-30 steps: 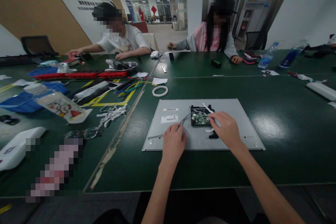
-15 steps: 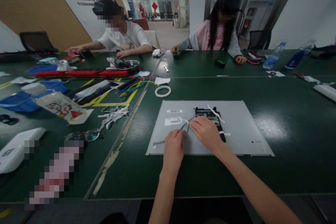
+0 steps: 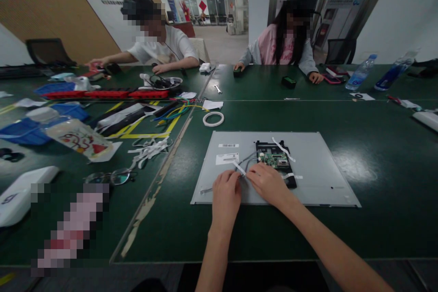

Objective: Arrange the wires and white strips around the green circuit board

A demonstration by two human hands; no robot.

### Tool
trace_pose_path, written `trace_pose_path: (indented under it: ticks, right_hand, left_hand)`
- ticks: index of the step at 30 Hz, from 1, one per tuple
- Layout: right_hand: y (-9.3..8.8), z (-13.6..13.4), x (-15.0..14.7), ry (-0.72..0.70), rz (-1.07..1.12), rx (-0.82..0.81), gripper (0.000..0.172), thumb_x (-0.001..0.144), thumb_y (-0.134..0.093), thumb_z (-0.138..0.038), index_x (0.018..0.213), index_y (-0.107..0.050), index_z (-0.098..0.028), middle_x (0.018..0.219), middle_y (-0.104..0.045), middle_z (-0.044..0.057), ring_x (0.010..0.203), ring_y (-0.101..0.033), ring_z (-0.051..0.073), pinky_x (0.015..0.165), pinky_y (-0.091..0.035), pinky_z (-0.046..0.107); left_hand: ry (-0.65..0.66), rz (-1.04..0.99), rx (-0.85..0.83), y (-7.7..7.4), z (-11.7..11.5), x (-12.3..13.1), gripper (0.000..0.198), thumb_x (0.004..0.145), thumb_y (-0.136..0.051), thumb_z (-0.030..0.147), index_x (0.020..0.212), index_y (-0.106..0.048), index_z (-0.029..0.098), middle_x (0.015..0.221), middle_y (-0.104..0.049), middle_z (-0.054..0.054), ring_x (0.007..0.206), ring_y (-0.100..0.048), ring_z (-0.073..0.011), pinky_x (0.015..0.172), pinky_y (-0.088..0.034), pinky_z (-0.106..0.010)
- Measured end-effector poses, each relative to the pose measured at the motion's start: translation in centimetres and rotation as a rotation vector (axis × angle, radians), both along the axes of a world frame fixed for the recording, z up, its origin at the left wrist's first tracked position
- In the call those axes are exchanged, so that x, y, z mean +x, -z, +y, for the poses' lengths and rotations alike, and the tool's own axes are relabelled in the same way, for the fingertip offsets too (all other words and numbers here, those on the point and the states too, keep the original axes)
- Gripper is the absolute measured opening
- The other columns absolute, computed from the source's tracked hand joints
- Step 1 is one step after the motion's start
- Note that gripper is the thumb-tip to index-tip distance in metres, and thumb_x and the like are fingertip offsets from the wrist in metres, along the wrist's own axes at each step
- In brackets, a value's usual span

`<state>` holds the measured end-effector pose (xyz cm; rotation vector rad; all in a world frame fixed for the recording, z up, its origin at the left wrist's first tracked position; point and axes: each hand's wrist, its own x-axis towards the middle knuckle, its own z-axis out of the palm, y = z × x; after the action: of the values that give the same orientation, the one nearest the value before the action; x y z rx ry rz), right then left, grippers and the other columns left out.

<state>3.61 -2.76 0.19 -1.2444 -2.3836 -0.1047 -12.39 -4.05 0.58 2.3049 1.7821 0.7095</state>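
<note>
Near the front edge of the green bench (image 3: 393, 223), a grey panel (image 3: 318, 162) is laid flat, with a circuit board (image 3: 272, 159) set in a black holder (image 3: 267, 147) about its middle. Over the panel's front edge, the left hand (image 3: 226, 191) and the right hand (image 3: 268, 184) are set close together. A white strip (image 3: 239, 168) is pinched by the right; whether the grey cable (image 3: 249, 156) is gripped by the left cannot be told. Past the panel's far left corner, a white ring (image 3: 213, 125) is seen.
</note>
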Motion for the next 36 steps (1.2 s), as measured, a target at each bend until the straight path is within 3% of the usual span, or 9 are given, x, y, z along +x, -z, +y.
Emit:
trace_pose_path:
  ticks: [6, 14, 21, 27, 32, 36]
  right_hand:
    - [0.5, 0.1, 0.0, -0.057, 0.037, -0.017, 0.019, 0.09, -0.047, -0.014, 0.095, -0.065, -0.016, 0.105, -0.061, 0.008, 0.099, -0.052, 0.018, 0.087, -0.044, 0.031]
    - [0.8, 0.5, 0.0, -0.075, 0.045, -0.041, 0.02, 0.088, -0.049, -0.013, 0.1, -0.066, -0.015, 0.102, -0.064, 0.009, 0.098, -0.055, 0.018, 0.088, -0.045, 0.032]
    - [1.0, 0.4, 0.0, -0.07, 0.026, -0.029, 0.024, 0.088, -0.048, -0.012, 0.105, -0.065, -0.014, 0.104, -0.066, 0.009, 0.099, -0.057, 0.018, 0.089, -0.046, 0.033]
    - [1.0, -0.3, -0.5, -0.065, -0.011, -0.082, 0.033, 0.086, -0.045, -0.009, 0.114, -0.062, -0.011, 0.115, -0.063, 0.011, 0.108, -0.056, 0.019, 0.093, -0.045, 0.033]
    - [0.0, -2.8, -0.5, -0.058, -0.056, -0.18, 0.05, 0.088, -0.046, -0.028, 0.132, -0.047, -0.004, 0.136, -0.047, 0.016, 0.125, -0.043, 0.024, 0.104, -0.037, 0.04]
    - [-0.2, -4.1, 0.3, -0.104, -0.049, -0.239, 0.069, 0.086, -0.047, -0.046, 0.141, -0.035, -0.006, 0.146, -0.033, 0.015, 0.135, -0.028, 0.026, 0.11, -0.027, 0.045]
  left_hand:
    - [-0.002, -0.021, 0.008, 0.1, 0.0, 0.1, 0.03, 0.081, -0.046, 0.006, 0.103, -0.059, 0.021, 0.107, -0.059, -0.007, 0.1, -0.056, -0.0222, 0.09, -0.045, -0.039]
    - [0.027, -0.051, 0.062, 0.5, 0.2, 0.2, 0.042, 0.081, -0.043, 0.005, 0.121, -0.05, 0.019, 0.124, -0.053, -0.011, 0.113, -0.052, -0.0224, 0.096, -0.044, -0.04]
    - [0.095, 0.103, 0.043, 1.5, 0.3, -0.1, 0.049, 0.082, -0.039, 0.003, 0.127, -0.049, 0.018, 0.139, -0.047, -0.007, 0.129, -0.04, -0.0231, 0.103, -0.038, -0.043]
    - [0.067, 0.221, -0.035, 1.3, -0.2, 0.4, 0.053, 0.084, -0.035, 0.005, 0.135, -0.042, 0.018, 0.145, -0.039, -0.008, 0.135, -0.033, -0.0235, 0.106, -0.032, -0.045]
    - [0.048, 0.237, -0.037, 0.9, -0.5, 0.7, 0.052, 0.086, -0.034, 0.008, 0.137, -0.04, 0.018, 0.146, -0.038, -0.008, 0.136, -0.031, -0.022, 0.107, -0.03, -0.044]
    - [-0.028, 0.194, -0.039, 0.6, -0.1, 1.5, 0.044, 0.091, -0.032, 0.015, 0.133, -0.043, 0.015, 0.139, -0.047, -0.01, 0.131, -0.039, -0.0218, 0.104, -0.035, -0.041]
